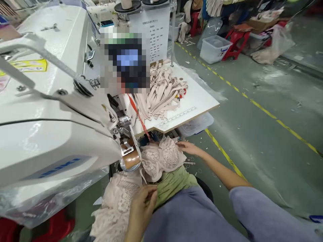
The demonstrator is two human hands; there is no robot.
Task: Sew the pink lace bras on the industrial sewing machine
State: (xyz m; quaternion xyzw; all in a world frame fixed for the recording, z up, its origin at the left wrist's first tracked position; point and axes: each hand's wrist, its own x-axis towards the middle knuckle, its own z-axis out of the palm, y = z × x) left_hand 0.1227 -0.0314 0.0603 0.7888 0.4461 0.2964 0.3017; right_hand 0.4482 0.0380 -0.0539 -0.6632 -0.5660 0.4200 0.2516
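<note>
Lace bra (163,158), left grip (142,205) pinching edge, right grip (188,147) touching side

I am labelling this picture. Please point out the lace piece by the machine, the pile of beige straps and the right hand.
lace piece (163,158): head view, middle of its rounded lace part.
pile of beige straps (161,92): head view, centre of the heap.
right hand (188,147): head view, back of the hand.

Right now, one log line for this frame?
left hand: pinching lace garment | right hand: open, resting on its far edge | sewing machine: garment at its needle end
</note>
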